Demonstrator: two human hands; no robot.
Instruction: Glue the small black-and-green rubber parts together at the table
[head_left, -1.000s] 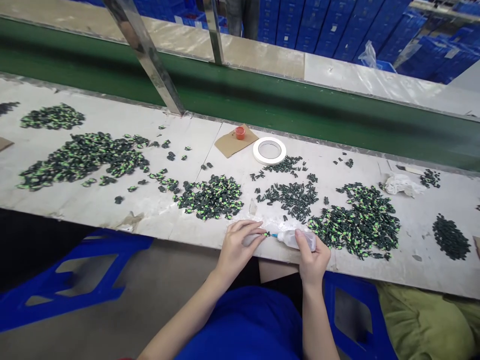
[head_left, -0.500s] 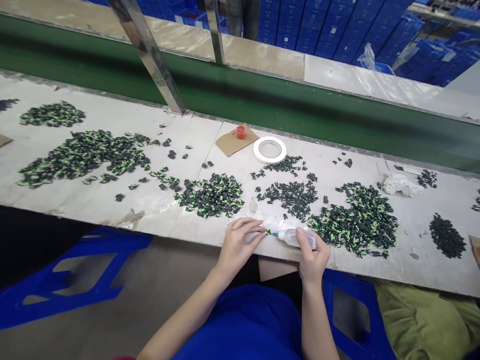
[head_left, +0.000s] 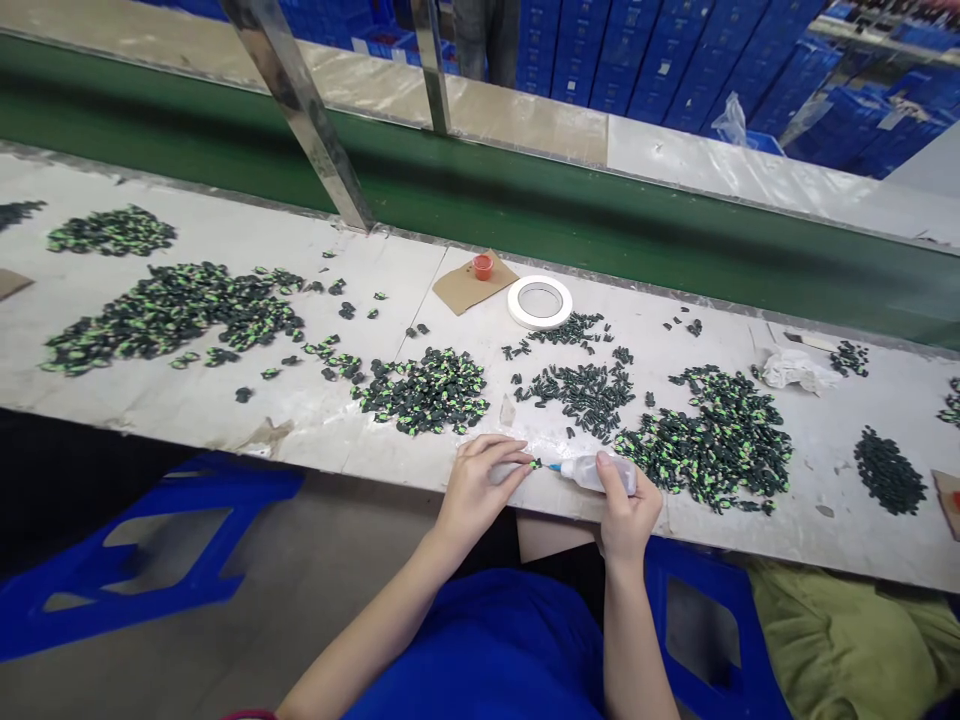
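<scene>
Left hand (head_left: 476, 485), fingers stretched rightward, pinches a small black-and-green piece (head_left: 535, 463) above the counter (head_left: 405, 455); the right hand (head_left: 628, 510), thumb uppermost, grips a bottle (head_left: 586, 472), blue nozzle (head_left: 555, 467) facing the piece.

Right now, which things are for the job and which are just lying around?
Seem part of the job:
- small green-and-dark piece, in the left fingers
- squeeze bottle, in the right fingers
- probably the nearby green-marked heap

Probably just lying around:
- white tape roll
- red cup on cardboard
- crumpled white cloth
</scene>
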